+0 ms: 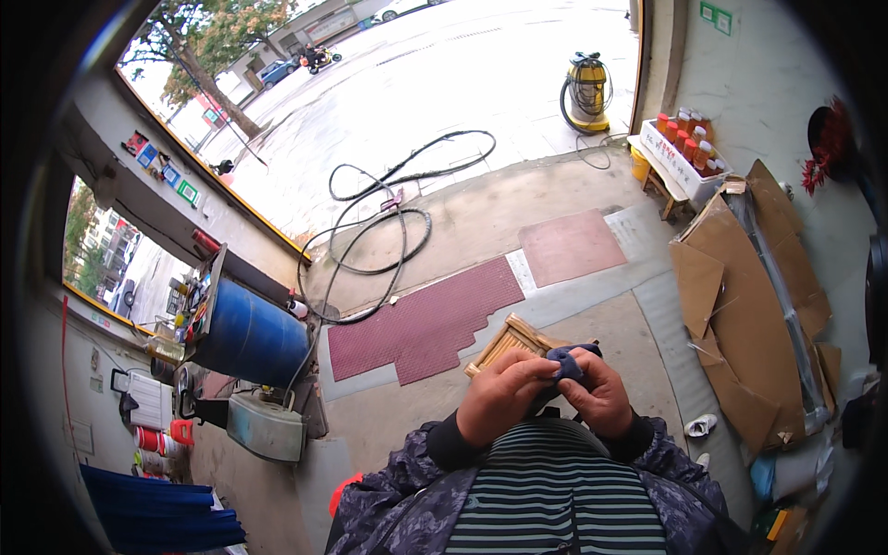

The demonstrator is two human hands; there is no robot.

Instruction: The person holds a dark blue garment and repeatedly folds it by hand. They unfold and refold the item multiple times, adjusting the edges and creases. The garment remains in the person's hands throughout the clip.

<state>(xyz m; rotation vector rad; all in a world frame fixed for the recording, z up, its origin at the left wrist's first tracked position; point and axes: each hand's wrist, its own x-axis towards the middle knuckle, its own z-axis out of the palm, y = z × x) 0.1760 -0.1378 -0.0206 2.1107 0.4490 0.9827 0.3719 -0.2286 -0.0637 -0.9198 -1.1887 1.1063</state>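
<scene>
My left hand [504,396] and my right hand [599,396] are close together in front of my striped shirt. Between them is a small, bunched dark blue cloth [565,362]. The fingers of both hands are closed on it, the left ones pinching its near-left side and the right ones its right side. Its full shape is hidden by the fingers, so its exact kind does not show. Just beyond my hands stands a low wooden slatted stool [511,343], partly covered by them.
A maroon mat [425,319] and coiled black hose [407,236] lie ahead. At left stand a blue barrel [254,328] and a grey tank [265,427]. On the right are flattened cardboard [740,296] and a white box [671,157] of bottles. A yellow vacuum [587,92] stands outside.
</scene>
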